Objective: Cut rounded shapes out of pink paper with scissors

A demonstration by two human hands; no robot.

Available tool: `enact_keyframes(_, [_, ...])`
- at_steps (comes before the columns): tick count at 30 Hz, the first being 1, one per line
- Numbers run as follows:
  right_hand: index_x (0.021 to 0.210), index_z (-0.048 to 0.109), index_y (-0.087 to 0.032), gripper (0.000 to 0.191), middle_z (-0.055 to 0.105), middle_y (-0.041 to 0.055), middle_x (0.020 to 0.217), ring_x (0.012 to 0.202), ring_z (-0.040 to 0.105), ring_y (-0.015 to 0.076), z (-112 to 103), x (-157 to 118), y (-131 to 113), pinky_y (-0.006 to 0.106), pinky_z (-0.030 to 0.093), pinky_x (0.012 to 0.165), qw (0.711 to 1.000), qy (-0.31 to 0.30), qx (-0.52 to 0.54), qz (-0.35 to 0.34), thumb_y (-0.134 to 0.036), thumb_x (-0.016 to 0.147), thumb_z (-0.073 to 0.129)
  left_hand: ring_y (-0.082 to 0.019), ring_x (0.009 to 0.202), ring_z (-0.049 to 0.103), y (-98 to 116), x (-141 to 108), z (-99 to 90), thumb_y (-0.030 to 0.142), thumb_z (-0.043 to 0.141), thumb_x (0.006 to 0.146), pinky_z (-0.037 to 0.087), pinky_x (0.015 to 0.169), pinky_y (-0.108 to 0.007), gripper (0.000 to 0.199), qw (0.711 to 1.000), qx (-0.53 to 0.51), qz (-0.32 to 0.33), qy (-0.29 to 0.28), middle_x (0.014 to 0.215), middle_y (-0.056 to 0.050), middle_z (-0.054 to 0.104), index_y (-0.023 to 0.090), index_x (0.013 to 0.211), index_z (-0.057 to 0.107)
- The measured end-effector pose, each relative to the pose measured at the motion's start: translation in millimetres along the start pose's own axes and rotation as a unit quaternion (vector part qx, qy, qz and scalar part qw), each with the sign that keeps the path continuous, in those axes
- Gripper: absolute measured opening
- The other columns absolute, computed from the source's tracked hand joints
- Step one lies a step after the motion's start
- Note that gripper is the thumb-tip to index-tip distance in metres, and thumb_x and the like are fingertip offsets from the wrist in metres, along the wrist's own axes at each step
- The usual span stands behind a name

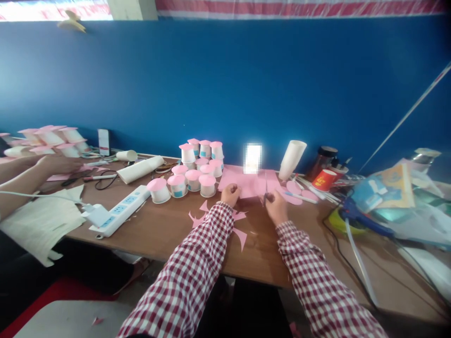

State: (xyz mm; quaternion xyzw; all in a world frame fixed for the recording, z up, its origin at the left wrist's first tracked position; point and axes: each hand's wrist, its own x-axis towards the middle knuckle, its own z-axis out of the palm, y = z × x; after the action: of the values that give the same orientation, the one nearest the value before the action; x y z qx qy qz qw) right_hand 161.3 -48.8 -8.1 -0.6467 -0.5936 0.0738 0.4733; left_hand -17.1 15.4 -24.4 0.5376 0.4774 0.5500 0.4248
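Observation:
A pink paper sheet (pixel 243 181) lies in front of me by the blue wall. My left hand (pixel 230 195) is closed at its front left edge, thumb and fingers pinched on the paper. In my right hand (pixel 275 206) is a pair of scissors (pixel 266 188), held at the sheet's right side with the blades pointing away from me. Pink paper scraps (pixel 241 238) lie around my left forearm. Left of the sheet stand white paper cups (pixel 207 189), upside down and partly stacked, with pink paper discs on top. Loose pink discs (pixel 293 197) rest right of the scissors.
A white power strip (pixel 123 211) lies to the left, near another person's arms (pixel 35 169). Tall stacked white cups (pixel 293 157), a red paper cup (pixel 323 180), a dark jar (pixel 326 159), plastic bags (pixel 384 197) and cables crowd the right. A bright phone-like screen (pixel 252 158) stands behind the sheet.

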Motion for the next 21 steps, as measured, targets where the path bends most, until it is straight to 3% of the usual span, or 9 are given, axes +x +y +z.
enact_keyframes(13, [0.091, 0.052, -0.019, 0.043, 0.065, 0.0092, 0.092, 0.083, 0.063, 0.0242, 7, 4, 14, 0.037, 0.05, 0.074, 0.99, 0.006, 0.141, 0.021, -0.048, 0.066, 0.071, -0.009, 0.052, 0.054, -10, 5, -1.9, 0.025, 0.069, 0.069, 0.043, 0.05, -0.021, 0.025, 0.996, -0.079, -0.031, -0.005, 0.062, 0.002, 0.061, 0.014, 0.09, 0.062])
enact_keyframes(18, [0.09, 0.049, -0.019, 0.028, 0.062, 0.0048, 0.085, 0.077, 0.06, 0.0191, 10, 7, 19, 0.035, 0.05, 0.076, 0.988, 0.035, 0.146, 0.024, -0.041, 0.075, 0.06, -0.01, 0.054, 0.055, -2, 0, -4.9, 0.019, 0.07, 0.069, 0.044, 0.056, -0.022, 0.042, 0.998, -0.049, -0.031, 0.013, 0.061, 0.003, 0.06, 0.013, 0.108, 0.057])
enact_keyframes(21, [0.085, 0.047, -0.02, 0.024, 0.061, 0.003, 0.077, 0.069, 0.06, 0.0186, 9, 6, 17, 0.034, 0.05, 0.07, 0.99, 0.035, 0.137, 0.02, -0.04, 0.077, 0.057, -0.009, 0.05, 0.051, -1, -2, -4.9, 0.018, 0.068, 0.071, 0.042, 0.054, -0.022, 0.043, 0.999, -0.043, -0.021, 0.025, 0.055, 0.007, 0.055, 0.014, 0.11, 0.053])
